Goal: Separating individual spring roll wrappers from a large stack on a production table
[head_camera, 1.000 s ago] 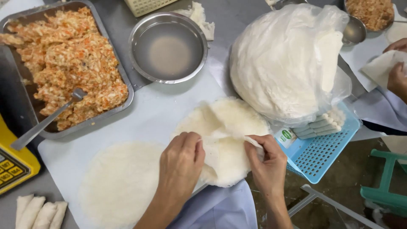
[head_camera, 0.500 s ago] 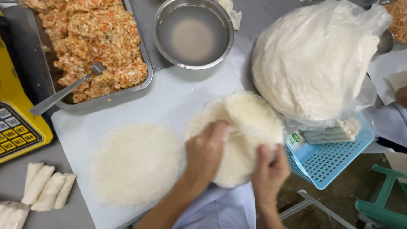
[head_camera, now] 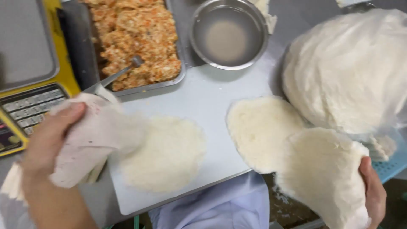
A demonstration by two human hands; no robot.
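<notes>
My left hand [head_camera: 51,140] is at the left, gripping a white cloth [head_camera: 97,135] that touches the left edge of a round lacy wrapper [head_camera: 165,154] lying flat on the white board [head_camera: 203,99]. My right hand [head_camera: 373,193] is at the lower right, holding the edge of another thin white wrapper [head_camera: 322,174] that hangs off the board's front. A third wrapper [head_camera: 258,129] lies flat on the board just left of it.
A metal tray of orange minced filling [head_camera: 135,38] with a spoon [head_camera: 114,76] sits at the back. A steel bowl of cloudy water [head_camera: 229,34] is beside it. A bagged stack of wrappers [head_camera: 352,68] rests on a blue basket [head_camera: 392,165] at right. A yellow scale [head_camera: 29,85] stands left.
My left hand left the wrappers, moved far left and now holds a white cloth. My right hand has peeled one wrapper off and pulled it toward the lower right.
</notes>
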